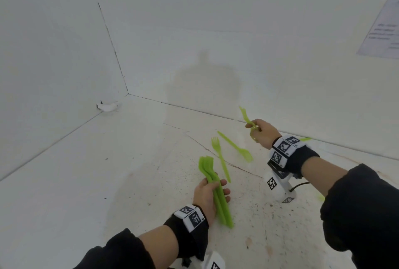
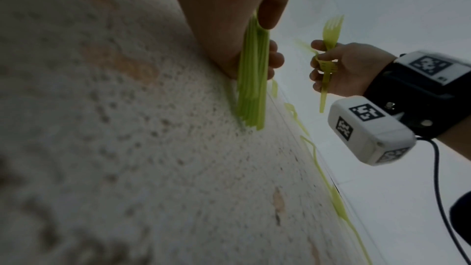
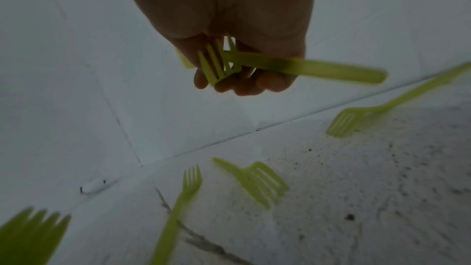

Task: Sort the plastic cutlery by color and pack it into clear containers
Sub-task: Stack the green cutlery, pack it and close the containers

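My left hand (image 1: 210, 195) grips a stacked bundle of green forks (image 1: 217, 191), tines pointing away; the bundle of green forks (image 2: 252, 80) stands with its handle ends near the white floor. My right hand (image 1: 262, 131), raised at the right, holds two crossed green forks (image 1: 248, 118); the crossed forks (image 3: 254, 63) sit between its curled fingers, also seen as green forks (image 2: 327, 57) in the left wrist view. Two loose green forks lie between the hands: one fork (image 1: 220, 157) and another fork (image 1: 236, 146). Clear containers are out of view.
The speckled white floor (image 1: 108, 171) meets white walls in a corner (image 1: 127, 94) at the back left. Another green fork (image 3: 369, 116) lies by the right wall. A paper sheet (image 1: 382, 29) hangs on the right wall.
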